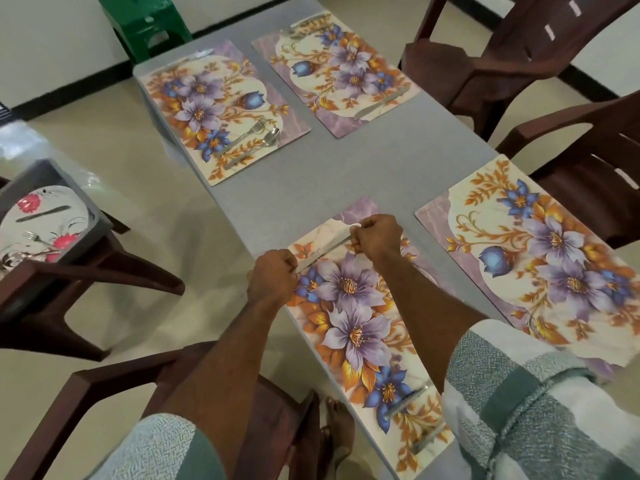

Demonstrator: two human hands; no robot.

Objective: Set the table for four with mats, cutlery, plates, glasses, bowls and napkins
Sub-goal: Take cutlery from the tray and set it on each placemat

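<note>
Several floral mats lie on the grey table. On the near left mat a table knife lies across the far end. My left hand pinches its near end and my right hand pinches its far end. More cutlery lies at that mat's near end, partly under my right sleeve. The far left mat carries a fork and spoon and a knife at its far edge. The far right mat has a knife and cutlery at its far end. The near right mat is bare.
A grey tray on a brown chair at left holds flowered plates with a knife and a fork on top. Brown chairs stand along the right side and one under my arms. A green stool stands beyond the table.
</note>
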